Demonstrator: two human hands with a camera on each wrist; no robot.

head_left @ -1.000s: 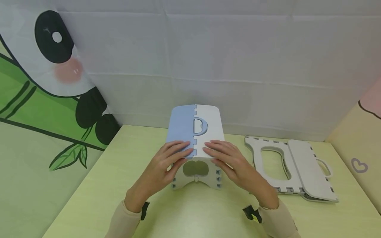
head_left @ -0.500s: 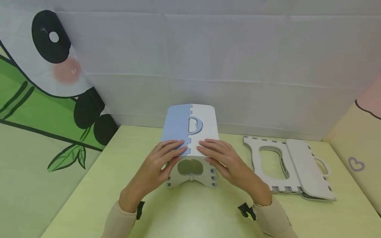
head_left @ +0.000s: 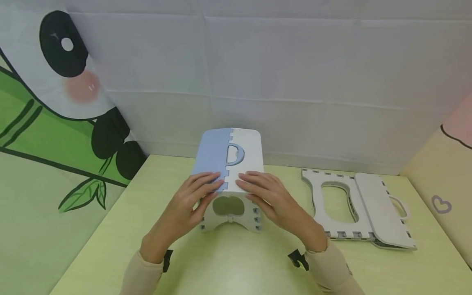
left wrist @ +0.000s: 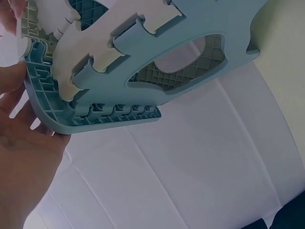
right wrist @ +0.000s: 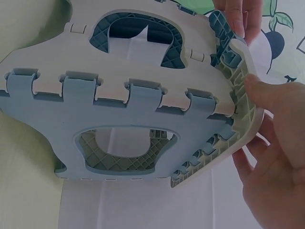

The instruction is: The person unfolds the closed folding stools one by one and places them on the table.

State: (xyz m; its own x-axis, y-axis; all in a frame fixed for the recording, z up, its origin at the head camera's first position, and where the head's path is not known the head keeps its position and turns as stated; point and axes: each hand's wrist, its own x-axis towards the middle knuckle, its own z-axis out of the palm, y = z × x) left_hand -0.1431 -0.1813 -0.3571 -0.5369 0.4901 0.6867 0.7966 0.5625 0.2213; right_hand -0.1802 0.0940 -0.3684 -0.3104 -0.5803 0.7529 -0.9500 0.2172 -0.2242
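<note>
An unfolded plastic folding stool [head_left: 212,149] stands upright on the table, its top half blue and half white, with a blue D-shaped handle [head_left: 240,155] in the middle. My left hand [head_left: 186,200] holds the near end of the blue half, fingers over the top and thumb at the front edge. On the white half my right hand [head_left: 276,198] grips the matching edge, its thumb [right wrist: 259,90] against the ribbed rim in the right wrist view. Both wrist views show the stool's hinged side panels, with the legs spread.
To the right lies a second, white folding stool [head_left: 389,213], folded flat, with a loop handle at its right side. The pale yellow table [head_left: 228,266] meets a white cloth backdrop [head_left: 258,82]. A printed panda panel [head_left: 66,45] slants up at left.
The blue-and-white stool has shifted slightly to the left, with both hands moving along with it. Their hold looks the same, and the white stool stays in place.
</note>
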